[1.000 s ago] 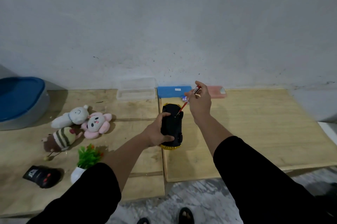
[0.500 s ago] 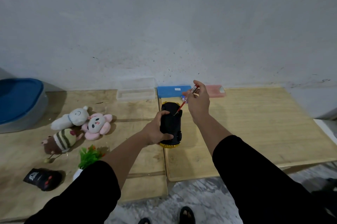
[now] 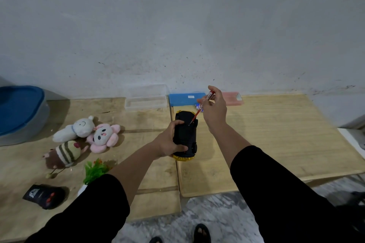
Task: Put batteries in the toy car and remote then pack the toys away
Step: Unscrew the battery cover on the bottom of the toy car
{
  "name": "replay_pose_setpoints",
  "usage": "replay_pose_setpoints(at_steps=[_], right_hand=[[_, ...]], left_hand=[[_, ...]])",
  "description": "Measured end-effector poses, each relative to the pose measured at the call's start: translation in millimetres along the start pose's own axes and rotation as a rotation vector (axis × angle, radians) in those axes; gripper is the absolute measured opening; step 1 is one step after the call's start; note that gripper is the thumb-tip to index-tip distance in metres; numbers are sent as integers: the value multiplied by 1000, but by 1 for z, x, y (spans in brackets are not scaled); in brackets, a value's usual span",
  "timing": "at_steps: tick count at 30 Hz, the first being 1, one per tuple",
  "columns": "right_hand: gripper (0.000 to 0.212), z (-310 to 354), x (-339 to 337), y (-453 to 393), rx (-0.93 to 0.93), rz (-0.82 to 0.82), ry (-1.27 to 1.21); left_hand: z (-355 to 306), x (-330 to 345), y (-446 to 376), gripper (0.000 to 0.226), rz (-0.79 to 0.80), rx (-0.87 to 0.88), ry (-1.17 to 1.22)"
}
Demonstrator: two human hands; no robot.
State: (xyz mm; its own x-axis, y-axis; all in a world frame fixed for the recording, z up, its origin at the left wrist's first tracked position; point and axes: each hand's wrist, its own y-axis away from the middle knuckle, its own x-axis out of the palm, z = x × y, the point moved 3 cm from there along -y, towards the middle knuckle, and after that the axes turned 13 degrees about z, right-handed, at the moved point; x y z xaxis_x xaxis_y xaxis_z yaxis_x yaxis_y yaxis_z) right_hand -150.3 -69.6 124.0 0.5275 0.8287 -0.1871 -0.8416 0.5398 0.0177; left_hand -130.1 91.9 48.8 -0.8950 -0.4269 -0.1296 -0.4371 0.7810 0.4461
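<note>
The toy car [image 3: 186, 134] lies upside down on the wooden boards, black underside up, yellow body showing at its near end. My left hand [image 3: 169, 144] grips its left side. My right hand [image 3: 214, 108] pinches a red-handled screwdriver [image 3: 199, 110] whose tip touches the car's underside near the far end. A black remote [image 3: 44, 196] lies at the near left. Small batteries [image 3: 198, 106] lie behind the car, partly hidden by my right hand.
Three plush toys [image 3: 87, 136] and a small potted plant [image 3: 94, 171] lie left of the car. A clear plastic box [image 3: 146, 101], a blue box [image 3: 185, 98] and a pink case [image 3: 234, 99] line the wall. A blue-lidded bin [image 3: 19, 112] stands far left.
Both hands stay on the car and screwdriver with only slight shifts; the view has moved a little.
</note>
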Motion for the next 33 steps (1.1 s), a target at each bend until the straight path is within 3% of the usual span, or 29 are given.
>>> replay_pose_setpoints(at_steps=[4,11,17,31,33], right_hand=[[38,3,2,1,-41,31,30],[41,15,16,6,-230,342,253],[42,24,24,6,-187,474,211],[9,35,20,1,-274,312,356],[20,37,19,-1,-274,320,379]], left_hand=[[0,0,0,84,-5,-14,40],[-1,1,0,78,-17,-38,137],[-4,-7,-1,74,-85,-23,231],[-14,-14,-2,73,-86,-23,228],[-14,-14,-2,73,-77,-19,227]])
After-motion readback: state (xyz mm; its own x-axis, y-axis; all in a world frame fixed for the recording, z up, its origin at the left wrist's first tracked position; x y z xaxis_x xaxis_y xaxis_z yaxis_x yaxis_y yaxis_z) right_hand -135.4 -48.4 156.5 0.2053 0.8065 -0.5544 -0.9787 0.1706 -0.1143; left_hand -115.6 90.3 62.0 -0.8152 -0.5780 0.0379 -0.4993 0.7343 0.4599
